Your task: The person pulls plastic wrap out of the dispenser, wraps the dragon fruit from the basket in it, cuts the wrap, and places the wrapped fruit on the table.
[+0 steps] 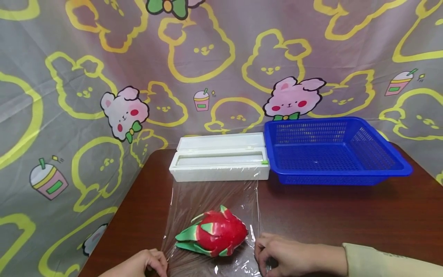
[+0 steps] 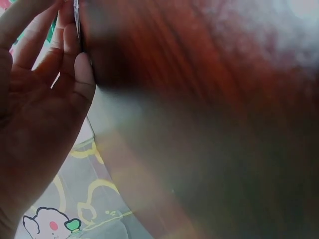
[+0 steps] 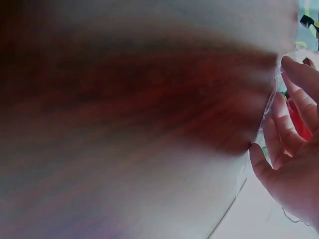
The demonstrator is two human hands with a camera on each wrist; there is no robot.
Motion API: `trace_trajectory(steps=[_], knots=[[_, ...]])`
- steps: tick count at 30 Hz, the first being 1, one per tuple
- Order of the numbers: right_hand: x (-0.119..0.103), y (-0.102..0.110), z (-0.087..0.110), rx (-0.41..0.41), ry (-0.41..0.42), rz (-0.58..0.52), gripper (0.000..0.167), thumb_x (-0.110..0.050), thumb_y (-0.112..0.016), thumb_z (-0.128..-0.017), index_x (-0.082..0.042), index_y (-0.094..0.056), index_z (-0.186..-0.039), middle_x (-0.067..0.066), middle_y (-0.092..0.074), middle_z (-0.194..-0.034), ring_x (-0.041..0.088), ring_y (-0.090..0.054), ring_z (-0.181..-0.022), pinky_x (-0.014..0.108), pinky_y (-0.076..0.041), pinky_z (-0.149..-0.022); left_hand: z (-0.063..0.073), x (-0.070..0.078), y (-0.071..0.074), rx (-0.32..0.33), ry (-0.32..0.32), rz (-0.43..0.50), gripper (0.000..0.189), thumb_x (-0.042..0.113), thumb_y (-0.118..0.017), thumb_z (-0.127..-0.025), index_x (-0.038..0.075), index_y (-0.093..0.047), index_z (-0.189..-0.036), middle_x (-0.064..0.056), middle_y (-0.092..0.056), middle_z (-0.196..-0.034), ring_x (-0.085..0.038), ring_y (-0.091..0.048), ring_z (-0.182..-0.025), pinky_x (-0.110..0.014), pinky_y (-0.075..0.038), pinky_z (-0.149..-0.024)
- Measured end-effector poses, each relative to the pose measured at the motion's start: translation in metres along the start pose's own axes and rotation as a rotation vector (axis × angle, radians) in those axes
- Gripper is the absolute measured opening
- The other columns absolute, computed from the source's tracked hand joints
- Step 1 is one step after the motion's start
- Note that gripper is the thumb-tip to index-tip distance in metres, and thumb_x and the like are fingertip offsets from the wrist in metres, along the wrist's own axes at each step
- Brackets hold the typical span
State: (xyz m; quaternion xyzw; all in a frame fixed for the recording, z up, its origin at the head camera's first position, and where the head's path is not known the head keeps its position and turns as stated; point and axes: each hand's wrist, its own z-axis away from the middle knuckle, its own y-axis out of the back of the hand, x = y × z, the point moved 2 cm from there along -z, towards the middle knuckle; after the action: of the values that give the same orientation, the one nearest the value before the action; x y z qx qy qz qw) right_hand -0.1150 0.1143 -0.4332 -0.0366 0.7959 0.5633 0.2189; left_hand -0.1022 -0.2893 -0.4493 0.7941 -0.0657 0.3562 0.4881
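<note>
A red dragon fruit (image 1: 223, 232) with green-tipped scales lies on its side on a sheet of clear plastic wrap (image 1: 214, 196). The sheet runs toward me from a white wrap dispenser box (image 1: 221, 175), whose lid stands raised. At the near left edge of the sheet, my left hand (image 1: 147, 263) pinches the wrap with curled fingers. My right hand (image 1: 285, 254) grips the opposite edge, beside the fruit's rounded end. In the right wrist view, crinkled wrap (image 3: 269, 107) runs along the fingertips of that hand, with red fruit behind.
A blue plastic basket (image 1: 332, 173) stands right of the dispenser, close against it. A green slider (image 1: 265, 162) sits at the box's right end. The brown wooden table (image 1: 322, 211) backs onto a curtain (image 1: 235, 50) with cartoon rabbits.
</note>
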Motion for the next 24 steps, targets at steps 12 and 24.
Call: trace_trajectory(steps=[12, 24], knots=[[0.000, 0.004, 0.001, -0.027, 0.001, -0.108, 0.014, -0.015, -0.077, -0.078, -0.025, -0.068, -0.081, -0.020, -0.057, -0.096, -0.006, -0.047, -0.100, 0.011, -0.037, -0.085, 0.000, 0.008, 0.012, -0.122, 0.399, 0.423, 0.004, 0.004, -0.075, -0.082, -0.001, -0.075, -0.082, 0.001, -0.068, -0.091, -0.004, -0.057, -0.087, -0.024, -0.049, -0.069], [0.001, 0.014, -0.004, 0.042, 0.028, -0.200, 0.010, -0.012, -0.074, -0.086, -0.021, -0.068, -0.088, -0.017, -0.063, -0.089, -0.007, -0.053, -0.093, 0.011, -0.042, -0.082, 0.004, 0.009, 0.013, -0.104, 0.405, 0.477, 0.009, 0.004, -0.069, -0.088, 0.001, -0.071, -0.096, -0.005, -0.070, -0.093, -0.004, -0.059, -0.081, -0.027, -0.052, -0.063]])
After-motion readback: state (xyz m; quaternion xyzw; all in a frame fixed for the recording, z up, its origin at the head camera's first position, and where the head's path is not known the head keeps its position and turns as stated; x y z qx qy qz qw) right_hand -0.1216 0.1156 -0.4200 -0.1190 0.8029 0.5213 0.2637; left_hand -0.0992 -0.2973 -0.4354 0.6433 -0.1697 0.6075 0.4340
